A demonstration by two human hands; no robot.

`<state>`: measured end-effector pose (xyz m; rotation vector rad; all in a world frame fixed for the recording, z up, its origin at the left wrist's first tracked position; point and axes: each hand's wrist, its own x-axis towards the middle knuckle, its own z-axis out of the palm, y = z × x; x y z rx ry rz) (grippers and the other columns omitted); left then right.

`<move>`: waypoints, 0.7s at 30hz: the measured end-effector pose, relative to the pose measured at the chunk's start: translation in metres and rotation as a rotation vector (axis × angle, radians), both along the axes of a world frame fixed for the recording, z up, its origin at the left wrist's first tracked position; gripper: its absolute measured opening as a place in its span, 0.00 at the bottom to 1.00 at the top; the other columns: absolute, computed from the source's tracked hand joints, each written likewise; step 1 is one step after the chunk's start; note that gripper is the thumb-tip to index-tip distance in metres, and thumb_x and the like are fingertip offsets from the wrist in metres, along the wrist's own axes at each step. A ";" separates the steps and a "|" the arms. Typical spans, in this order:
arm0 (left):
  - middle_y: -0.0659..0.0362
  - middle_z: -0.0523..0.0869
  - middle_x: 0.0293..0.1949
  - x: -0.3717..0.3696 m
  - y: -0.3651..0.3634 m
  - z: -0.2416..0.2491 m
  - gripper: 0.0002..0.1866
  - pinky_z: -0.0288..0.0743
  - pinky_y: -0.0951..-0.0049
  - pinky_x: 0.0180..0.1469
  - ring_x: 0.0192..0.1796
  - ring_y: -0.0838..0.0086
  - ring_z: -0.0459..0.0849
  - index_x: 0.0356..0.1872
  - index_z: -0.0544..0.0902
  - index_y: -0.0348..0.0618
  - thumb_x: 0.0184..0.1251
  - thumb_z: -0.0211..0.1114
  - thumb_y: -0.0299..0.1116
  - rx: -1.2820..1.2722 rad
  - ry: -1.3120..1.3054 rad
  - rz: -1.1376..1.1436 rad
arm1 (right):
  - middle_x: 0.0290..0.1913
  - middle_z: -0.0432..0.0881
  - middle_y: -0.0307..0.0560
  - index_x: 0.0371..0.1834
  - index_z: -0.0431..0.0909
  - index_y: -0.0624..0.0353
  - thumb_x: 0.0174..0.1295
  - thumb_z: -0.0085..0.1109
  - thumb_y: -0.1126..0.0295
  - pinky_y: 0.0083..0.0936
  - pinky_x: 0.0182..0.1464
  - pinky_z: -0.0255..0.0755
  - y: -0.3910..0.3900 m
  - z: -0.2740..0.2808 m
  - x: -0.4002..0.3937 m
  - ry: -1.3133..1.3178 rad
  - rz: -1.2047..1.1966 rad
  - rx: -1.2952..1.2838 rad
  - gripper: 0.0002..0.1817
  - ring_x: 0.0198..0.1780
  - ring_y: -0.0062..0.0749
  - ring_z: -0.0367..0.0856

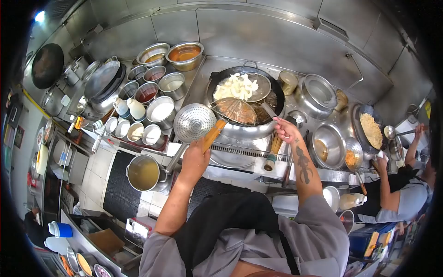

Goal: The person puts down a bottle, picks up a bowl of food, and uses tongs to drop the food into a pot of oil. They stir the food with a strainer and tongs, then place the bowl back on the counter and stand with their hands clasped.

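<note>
My left hand (pixel 195 158) is wrapped round the wooden handle (pixel 214 135) of a wire strainer (pixel 234 110), whose mesh lies over the front of a big wok (pixel 272 97) and has brownish food in it. My right hand (pixel 285 130) has its fingers round the end of the handle of a flat round skimmer (pixel 262 87). White pieces of food (pixel 236 87) lie on that skimmer, above the dark wok. A perforated metal ladle (pixel 194 122) is just left of the wire strainer, beside my left hand.
Metal pots and bowls of sauces and powders (pixel 160 110) stand left of the wok. A bamboo brush (pixel 272 157), a steel bowl (pixel 328 144) and a second wok with rice (pixel 371 131) are on the right. A co-worker (pixel 398 194) stands at the far right.
</note>
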<state>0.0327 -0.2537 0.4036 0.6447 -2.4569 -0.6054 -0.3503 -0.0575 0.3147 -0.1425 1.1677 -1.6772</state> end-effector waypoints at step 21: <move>0.38 0.81 0.33 0.005 -0.010 -0.015 0.17 0.73 0.50 0.42 0.39 0.42 0.80 0.47 0.78 0.33 0.57 0.65 0.27 0.072 0.060 -0.030 | 0.20 0.73 0.35 0.56 0.75 0.58 0.71 0.48 0.66 0.20 0.12 0.54 -0.033 0.088 0.055 0.795 -0.032 0.476 0.15 0.11 0.17 0.65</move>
